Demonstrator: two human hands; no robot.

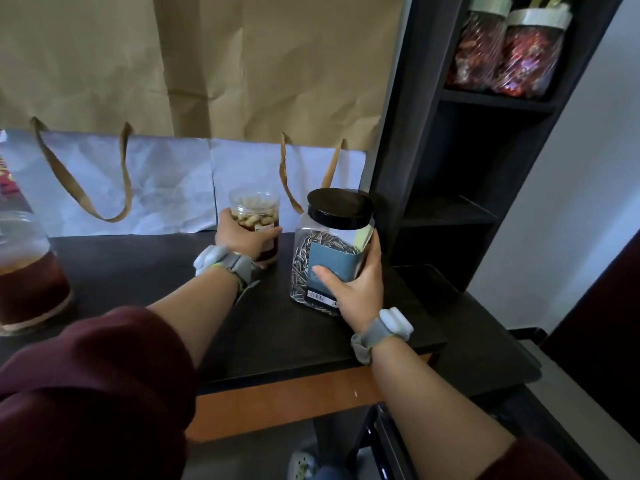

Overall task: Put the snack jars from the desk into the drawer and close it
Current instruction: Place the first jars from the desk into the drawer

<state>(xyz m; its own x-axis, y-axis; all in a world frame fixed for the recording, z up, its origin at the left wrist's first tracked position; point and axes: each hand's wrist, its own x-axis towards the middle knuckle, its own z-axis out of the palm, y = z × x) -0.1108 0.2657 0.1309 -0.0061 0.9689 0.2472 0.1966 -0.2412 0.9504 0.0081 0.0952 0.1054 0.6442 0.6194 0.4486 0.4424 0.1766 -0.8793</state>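
My left hand is wrapped around the small peanut jar, gripping its lower half from the left side, thumb toward me and fingers curling round the front onto the label. The jar stands upright, its long axis vertical, clear lid on top, bottom resting on the dark desk. It sits just left of the big seed jar and a little farther back, the two near each other but apart.

My right hand grasps the seed jar from its right side, thumb pressed across the blue label at the front, fingers reaching up the far right edge. This jar also stands upright, its black lid at the top and its base on the desk. It is the taller of the two and stands close to the desk's right end, just beside the dark shelf unit.

Left of the seed jar, well apart at the desk's far left, stands a large jar of brown liquid. Behind it lean paper bags.
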